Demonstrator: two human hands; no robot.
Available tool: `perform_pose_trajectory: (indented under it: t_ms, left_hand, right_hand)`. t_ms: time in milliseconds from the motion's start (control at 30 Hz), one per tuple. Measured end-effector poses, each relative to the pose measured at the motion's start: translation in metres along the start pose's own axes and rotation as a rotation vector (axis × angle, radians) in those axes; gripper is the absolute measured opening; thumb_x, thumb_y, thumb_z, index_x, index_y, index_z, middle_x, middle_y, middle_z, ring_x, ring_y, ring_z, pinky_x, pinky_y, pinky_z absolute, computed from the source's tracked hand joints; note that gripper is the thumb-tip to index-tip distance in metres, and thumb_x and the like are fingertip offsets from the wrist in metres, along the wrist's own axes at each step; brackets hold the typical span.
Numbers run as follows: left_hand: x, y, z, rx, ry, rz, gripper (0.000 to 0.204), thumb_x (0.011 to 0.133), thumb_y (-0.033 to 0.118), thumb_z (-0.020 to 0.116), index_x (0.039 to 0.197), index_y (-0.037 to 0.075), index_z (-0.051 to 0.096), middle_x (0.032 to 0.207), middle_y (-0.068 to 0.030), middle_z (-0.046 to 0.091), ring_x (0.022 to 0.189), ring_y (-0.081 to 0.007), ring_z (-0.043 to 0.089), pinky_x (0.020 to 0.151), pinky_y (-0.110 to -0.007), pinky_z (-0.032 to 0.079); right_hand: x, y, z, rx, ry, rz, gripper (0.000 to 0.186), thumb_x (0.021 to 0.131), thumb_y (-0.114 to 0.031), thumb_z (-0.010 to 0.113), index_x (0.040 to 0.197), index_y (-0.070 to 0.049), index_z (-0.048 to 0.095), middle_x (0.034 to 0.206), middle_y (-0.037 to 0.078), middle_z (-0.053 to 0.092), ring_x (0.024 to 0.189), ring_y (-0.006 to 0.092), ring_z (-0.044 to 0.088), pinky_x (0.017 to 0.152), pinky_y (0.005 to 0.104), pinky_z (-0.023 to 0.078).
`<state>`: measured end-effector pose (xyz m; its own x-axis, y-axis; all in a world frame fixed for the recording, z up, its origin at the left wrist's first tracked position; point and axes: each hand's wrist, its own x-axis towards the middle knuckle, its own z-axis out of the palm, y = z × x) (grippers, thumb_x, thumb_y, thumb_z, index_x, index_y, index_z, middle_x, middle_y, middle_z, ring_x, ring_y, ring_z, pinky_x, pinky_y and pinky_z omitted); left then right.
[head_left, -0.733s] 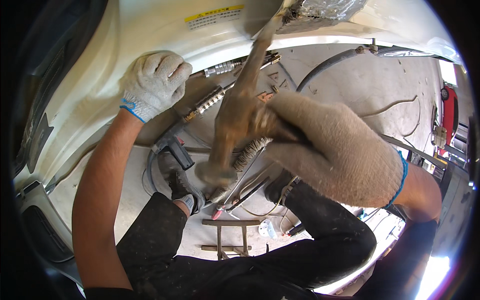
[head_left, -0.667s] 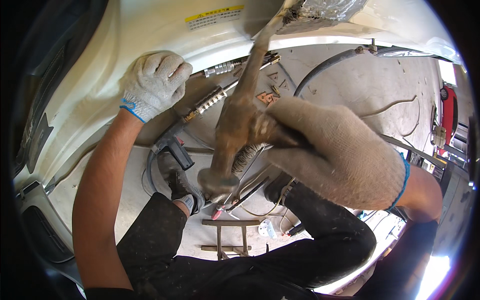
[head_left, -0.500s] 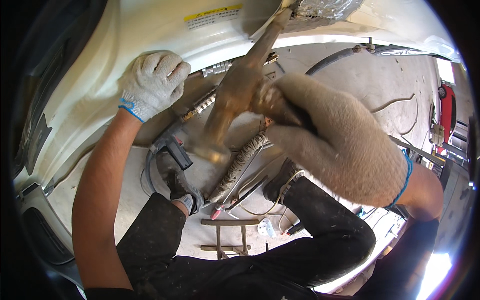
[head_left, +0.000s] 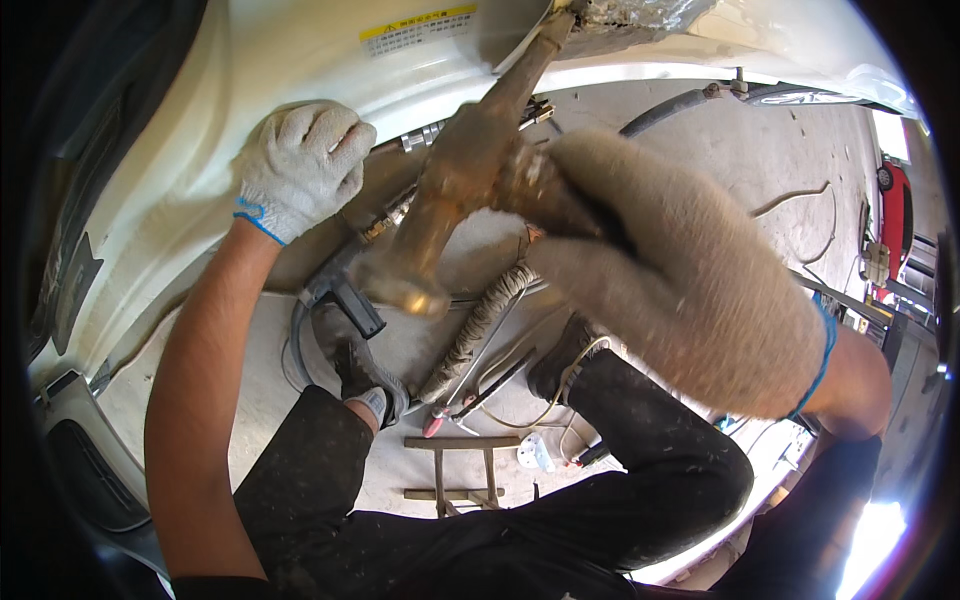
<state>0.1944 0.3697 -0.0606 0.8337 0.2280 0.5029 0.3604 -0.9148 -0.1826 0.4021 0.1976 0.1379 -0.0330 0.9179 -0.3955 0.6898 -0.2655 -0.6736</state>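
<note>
My right hand [head_left: 690, 290], in a worn knitted glove, is closed around the short visible part of a hammer's handle. The hammer's brownish metal head [head_left: 455, 175] is slightly blurred. Its long tapering end reaches up to the torn, crumpled edge [head_left: 640, 14] of the cream car body; whether it touches cannot be told. The round striking face points down and left. My left hand [head_left: 305, 165], in a white knitted glove with a blue cuff, lies against the cream body panel [head_left: 215, 150] with curled fingers. What those fingers hold, if anything, is hidden.
Between my feet lies a rod wrapped in cloth strips [head_left: 480, 325]. A dark-handled power tool [head_left: 345, 300] is beside my left shoe. Nearer me stand a small wooden stool [head_left: 462, 442] and loose cables. A black hose [head_left: 665, 110] lies beyond; a red car [head_left: 893, 210] is far right.
The hammer has shifted slightly left, and its striking face has risen a little. My right hand has moved a little with it. My left hand stays nearly in place.
</note>
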Motion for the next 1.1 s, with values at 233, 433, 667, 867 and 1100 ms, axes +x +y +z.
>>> perform_pose_trajectory:
  t_ms: [233,433,667,867,1100]
  left_hand:
    - [0.001,0.0,-0.005,-0.023,-0.007,-0.003,0.031,0.067,0.021,0.071,0.095,0.023,0.059,0.101,0.0038,0.054,0.1,-0.0188,0.054,0.083,-0.039,0.049]
    - [0.002,0.003,0.003,-0.03,0.062,-0.019,0.03,0.066,0.02,0.071,0.093,0.023,0.059,0.1,0.0045,0.054,0.099,-0.0186,0.054,0.081,-0.039,0.05]
    - [0.001,-0.002,0.002,0.025,-0.075,0.043,0.028,0.066,0.021,0.071,0.091,0.022,0.058,0.099,0.0045,0.054,0.098,-0.0186,0.055,0.08,-0.039,0.051]
    - [0.006,0.003,-0.007,-0.017,0.0,-0.002,0.028,0.066,0.02,0.072,0.091,0.022,0.058,0.1,0.0034,0.054,0.099,-0.0193,0.054,0.08,-0.04,0.05]
    - [0.005,0.001,-0.003,-0.024,0.025,0.005,0.028,0.066,0.021,0.072,0.09,0.021,0.058,0.1,0.003,0.054,0.096,-0.0206,0.055,0.079,-0.041,0.05]
  right_hand:
    - [-0.001,-0.001,0.008,-0.003,0.109,-0.009,0.028,0.091,-0.012,0.064,0.113,0.0,0.052,0.072,0.011,0.056,0.067,0.0208,0.062,0.061,0.036,0.05]
    - [0.0,-0.002,-0.002,0.003,0.008,0.062,0.024,0.092,-0.012,0.059,0.112,0.001,0.054,0.075,0.013,0.058,0.065,0.022,0.061,0.062,0.0348,0.049]
    - [-0.006,0.003,0.003,0.008,-0.049,0.023,0.031,0.091,-0.015,0.064,0.115,0.002,0.054,0.076,0.017,0.059,0.071,0.0282,0.064,0.068,0.0367,0.052]
    - [-0.004,-0.002,-0.005,0.038,0.003,-0.015,0.029,0.091,-0.013,0.064,0.113,0.002,0.053,0.075,0.016,0.062,0.066,0.0264,0.067,0.06,0.0366,0.052]
    - [-0.003,-0.001,-0.002,0.069,-0.06,-0.041,0.023,0.09,-0.006,0.062,0.109,0.002,0.051,0.069,0.011,0.059,0.059,0.0195,0.062,0.055,0.0349,0.049]
